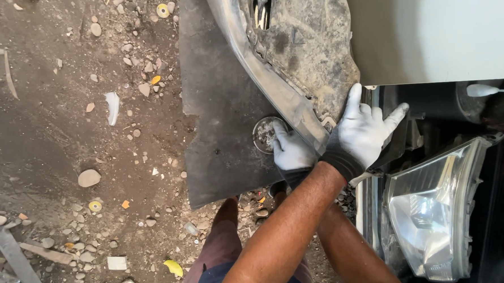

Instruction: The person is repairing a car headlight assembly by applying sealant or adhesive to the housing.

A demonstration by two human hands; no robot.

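Observation:
My arms are crossed. My left hand (366,130), in a white glove with a black cuff, lies spread flat on the lower corner of a dirty grey car bumper (310,48), next to the gap by the headlight (430,207). My right hand (291,152), gloved the same way, reaches under my left forearm and curls around the bumper's pale rim. Just left of its fingers sits a small round metal tin (263,134) with bits inside, resting on a black mat (219,103).
The white car body (434,31) fills the top right, with dark engine-bay parts below it. The ground (65,138) is dirt strewn with stones and scraps. A metal bar (16,259) lies bottom left. My legs (223,250) stand at the mat's near edge.

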